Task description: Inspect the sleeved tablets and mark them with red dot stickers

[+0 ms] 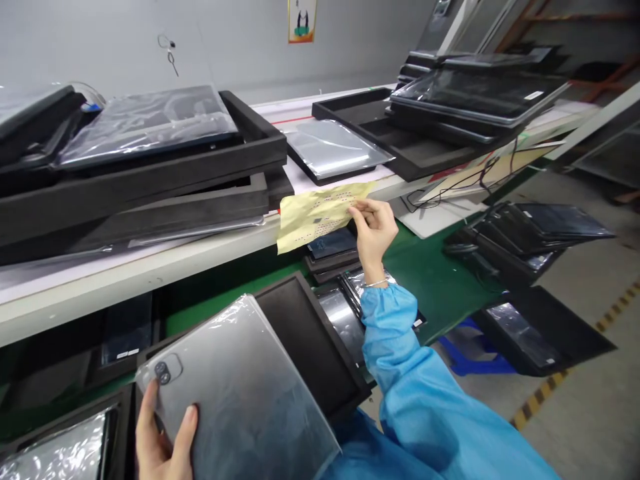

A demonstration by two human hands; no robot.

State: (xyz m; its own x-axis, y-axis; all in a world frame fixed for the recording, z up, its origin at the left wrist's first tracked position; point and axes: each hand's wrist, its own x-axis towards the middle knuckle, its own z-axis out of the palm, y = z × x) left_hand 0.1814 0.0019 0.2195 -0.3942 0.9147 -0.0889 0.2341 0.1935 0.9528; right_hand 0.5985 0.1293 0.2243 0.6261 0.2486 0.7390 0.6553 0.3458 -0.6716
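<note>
My left hand (163,437) grips the lower corner of a grey tablet back cover (240,393) wrapped in clear film, its camera cutout near my thumb. It is tilted over a black foam tray (320,333). My right hand (373,230), in a blue sleeve, is raised to the shelf edge and pinches the right edge of a yellow sticker sheet (315,213) that hangs over the shelf front. Small dark labels dot the sheet.
The white upper shelf (150,267) carries stacked black foam trays (150,173) with bagged tablets, and another stack (475,100) at the right. A bagged grey cover (335,147) lies between them. On the green bench (430,267) below lie more trays and tablets (525,233), with cables nearby.
</note>
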